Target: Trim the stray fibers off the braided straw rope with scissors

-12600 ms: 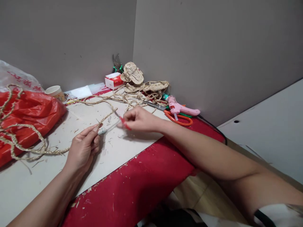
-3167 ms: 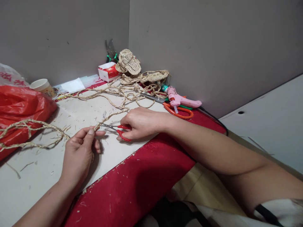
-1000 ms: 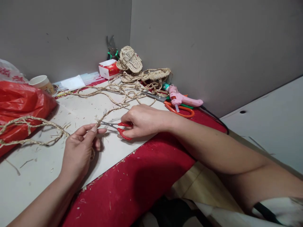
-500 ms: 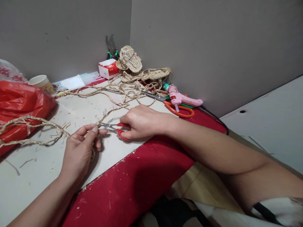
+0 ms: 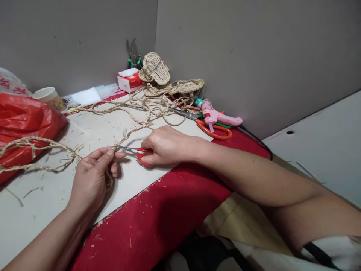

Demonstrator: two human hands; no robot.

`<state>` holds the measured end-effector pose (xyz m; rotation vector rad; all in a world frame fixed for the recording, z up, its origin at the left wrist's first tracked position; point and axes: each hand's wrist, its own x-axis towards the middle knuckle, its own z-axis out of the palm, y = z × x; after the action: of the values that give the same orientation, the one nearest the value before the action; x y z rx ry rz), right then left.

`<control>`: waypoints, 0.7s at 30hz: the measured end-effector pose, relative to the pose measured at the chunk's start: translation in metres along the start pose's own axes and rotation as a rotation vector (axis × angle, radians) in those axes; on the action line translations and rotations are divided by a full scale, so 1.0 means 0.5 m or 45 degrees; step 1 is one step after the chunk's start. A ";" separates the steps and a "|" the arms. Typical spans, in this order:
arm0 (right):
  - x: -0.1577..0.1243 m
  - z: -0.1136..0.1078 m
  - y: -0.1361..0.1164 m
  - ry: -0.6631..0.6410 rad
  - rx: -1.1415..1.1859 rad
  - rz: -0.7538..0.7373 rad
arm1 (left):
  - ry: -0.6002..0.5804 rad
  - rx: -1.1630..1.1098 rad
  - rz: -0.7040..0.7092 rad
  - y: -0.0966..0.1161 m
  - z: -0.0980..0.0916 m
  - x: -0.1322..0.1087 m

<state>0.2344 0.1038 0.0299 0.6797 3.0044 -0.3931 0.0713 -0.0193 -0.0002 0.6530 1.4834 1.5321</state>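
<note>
Currently: cord pinched at left, small scissors applied from right

Braided cord [image 5: 131,133] was held by the left hand [image 5: 90,175] over the white board [image 5: 135,180] — pinched between thumb and forefinger, other fingers curled, a short length left hanging below the palm. Red-handled scissors [image 5: 139,155] were gripped by the right hand [image 5: 166,146], handles looped on the fingers, blades slightly parted. Tips were placed at the cord just beside the left fingertips; whether a strand was caught between the blades could not be told.

From the pinch, the cord was run up and right toward a cord tangle [image 5: 158,109] at the back of the board. A loop of cord [image 5: 53,143] was draped over the red plastic bag [image 5: 26,122] at far left; its link to the pinched part was hidden by the left hand.

Beyond the right hand, a pink glue gun [image 5: 224,119] was laid across orange-handled scissors [image 5: 218,137]. A woven straw piece [image 5: 155,69] was stacked beside the red-and-white box [image 5: 129,81]. Straw scraps were scattered on the board and red cloth [image 5: 146,226].
</note>
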 end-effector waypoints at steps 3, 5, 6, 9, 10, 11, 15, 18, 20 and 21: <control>0.000 -0.001 0.001 0.014 -0.003 0.007 | 0.014 0.007 -0.005 0.000 -0.001 0.001; -0.001 -0.001 0.000 0.023 -0.009 0.015 | 0.017 0.007 -0.008 0.000 -0.001 0.002; -0.001 -0.002 -0.001 0.025 -0.012 0.020 | 0.014 0.007 -0.007 0.000 -0.001 0.002; -0.002 -0.003 -0.006 0.021 -0.028 0.040 | 0.001 0.011 -0.003 -0.002 -0.003 0.004; -0.001 -0.003 -0.007 0.017 -0.033 0.046 | -0.002 0.011 -0.003 -0.003 -0.003 0.004; -0.001 -0.004 -0.008 0.014 -0.040 0.052 | 0.000 0.010 -0.004 -0.004 -0.005 0.005; 0.000 -0.007 -0.009 0.009 -0.057 0.045 | 0.007 0.010 -0.004 -0.006 -0.010 0.005; -0.001 -0.010 -0.010 -0.003 -0.059 0.048 | 0.005 0.012 0.001 -0.004 -0.010 0.004; -0.001 -0.011 -0.012 -0.011 -0.061 0.050 | 0.008 0.011 -0.006 -0.002 -0.008 0.003; -0.001 -0.010 -0.013 -0.011 -0.062 0.047 | 0.009 0.007 -0.005 -0.001 -0.007 0.003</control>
<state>0.2324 0.0994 0.0363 0.7268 2.9775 -0.3189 0.0678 -0.0197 -0.0015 0.6479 1.4938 1.5290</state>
